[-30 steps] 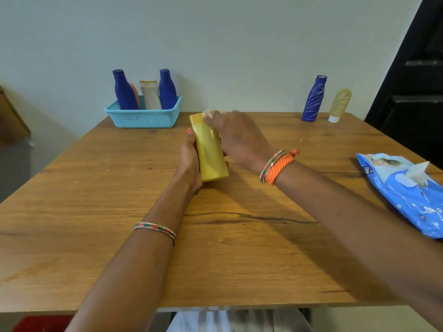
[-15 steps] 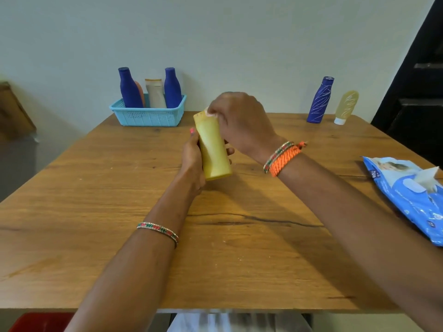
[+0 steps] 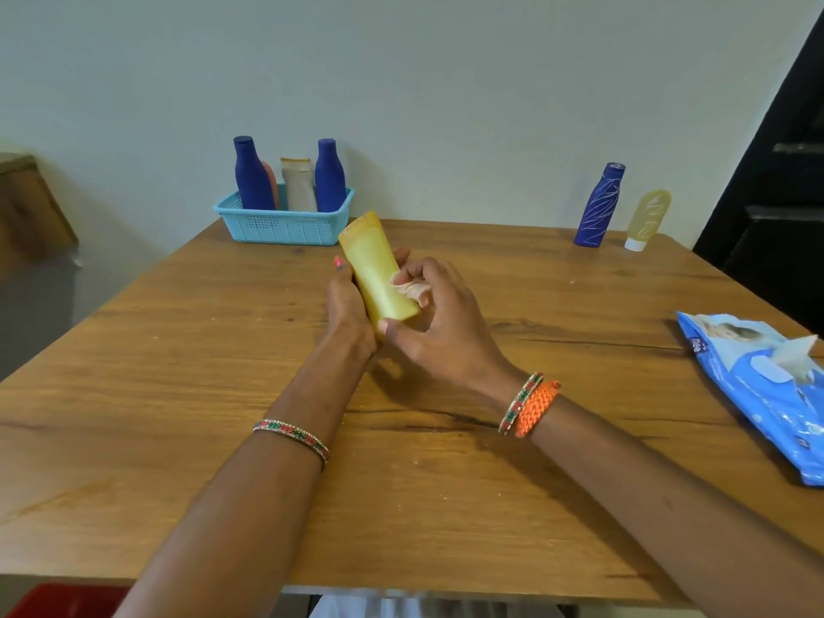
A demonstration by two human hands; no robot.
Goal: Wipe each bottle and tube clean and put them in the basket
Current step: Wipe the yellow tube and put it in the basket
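A yellow bottle (image 3: 374,269) is held tilted over the middle of the wooden table (image 3: 178,394). My left hand (image 3: 345,310) grips it from the left side. My right hand (image 3: 439,323) is closed on a small crumpled wipe (image 3: 408,285) pressed against the bottle's lower right side. At the back left stands a light blue basket (image 3: 281,225) with two dark blue bottles (image 3: 252,176), a white bottle (image 3: 299,182) and an orange one partly hidden. At the back right stand a patterned blue bottle (image 3: 599,207) and a pale yellow tube (image 3: 646,218).
A blue pack of wet wipes (image 3: 758,390) lies at the table's right edge with one wipe sticking out. A dark door frame (image 3: 776,171) is beyond the right corner. A brown box (image 3: 26,207) sits off the table at left.
My right hand has slid with the wipe from the top of the yellow bottle down to its lower part. The bottle's top end is now uncovered.
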